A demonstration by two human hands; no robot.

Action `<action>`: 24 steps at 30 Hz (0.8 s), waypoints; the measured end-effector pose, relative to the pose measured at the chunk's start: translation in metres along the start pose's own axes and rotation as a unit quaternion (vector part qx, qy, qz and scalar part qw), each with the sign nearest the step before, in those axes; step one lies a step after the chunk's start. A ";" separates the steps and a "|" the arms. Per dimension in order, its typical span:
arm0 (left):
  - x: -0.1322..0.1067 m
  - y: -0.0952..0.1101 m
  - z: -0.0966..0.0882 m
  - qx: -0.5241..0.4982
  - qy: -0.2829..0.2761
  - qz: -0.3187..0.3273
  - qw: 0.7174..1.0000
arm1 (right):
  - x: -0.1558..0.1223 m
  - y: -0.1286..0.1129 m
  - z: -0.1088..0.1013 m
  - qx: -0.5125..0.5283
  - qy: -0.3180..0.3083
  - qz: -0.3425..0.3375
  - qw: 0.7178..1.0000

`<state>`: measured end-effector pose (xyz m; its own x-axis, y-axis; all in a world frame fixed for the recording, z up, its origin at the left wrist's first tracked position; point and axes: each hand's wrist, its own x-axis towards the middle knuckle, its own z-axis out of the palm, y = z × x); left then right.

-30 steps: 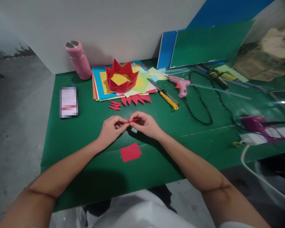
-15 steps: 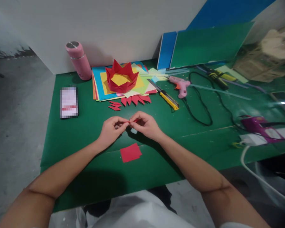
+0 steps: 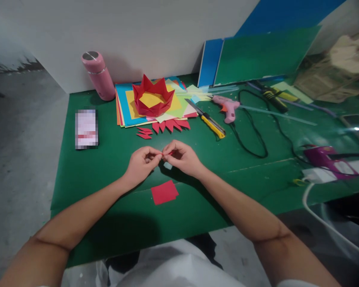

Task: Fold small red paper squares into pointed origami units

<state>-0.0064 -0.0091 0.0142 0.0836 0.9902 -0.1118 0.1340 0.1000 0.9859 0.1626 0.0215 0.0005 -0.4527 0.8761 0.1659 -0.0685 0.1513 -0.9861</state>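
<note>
My left hand (image 3: 142, 162) and my right hand (image 3: 182, 157) meet above the green table (image 3: 92, 175), both pinched on a small folded red paper piece (image 3: 166, 153) between their fingertips. Most of that piece is hidden by my fingers. A flat red paper square (image 3: 164, 192) lies on the table just below my hands. Farther back, a red folded paper crown (image 3: 153, 97) sits on a stack of coloured paper sheets (image 3: 125, 107), with several small red folded points (image 3: 170, 125) laid out in front of it.
A pink bottle (image 3: 99, 75) stands at the back left, a phone (image 3: 86, 128) lies at the left. A yellow utility knife (image 3: 210, 119), a pink glue gun (image 3: 227, 107) with a black cord (image 3: 251, 131), blue and green boards (image 3: 257, 56) and a purple glue gun (image 3: 323, 156) are at the right.
My right fingers have closed further along the red piece, so less of it shows. Both hands stay in the same spot.
</note>
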 end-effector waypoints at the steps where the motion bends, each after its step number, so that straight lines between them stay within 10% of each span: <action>1: 0.000 0.001 0.000 -0.010 0.002 -0.004 1.000 | 0.000 0.000 0.000 0.002 0.000 0.007 1.000; 8: 0.002 0.003 0.000 -0.041 -0.020 -0.064 0.997 | 0.001 0.000 -0.002 0.043 0.006 0.045 0.998; 24: 0.004 -0.001 -0.006 0.027 -0.034 0.063 0.997 | 0.001 -0.004 -0.003 0.015 0.004 0.096 0.995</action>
<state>-0.0118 -0.0049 0.0139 0.1695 0.9855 0.0033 0.1708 -0.0326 0.9848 0.1652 0.0227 0.0046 -0.4532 0.8910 -0.0263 -0.0085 -0.0338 -0.9994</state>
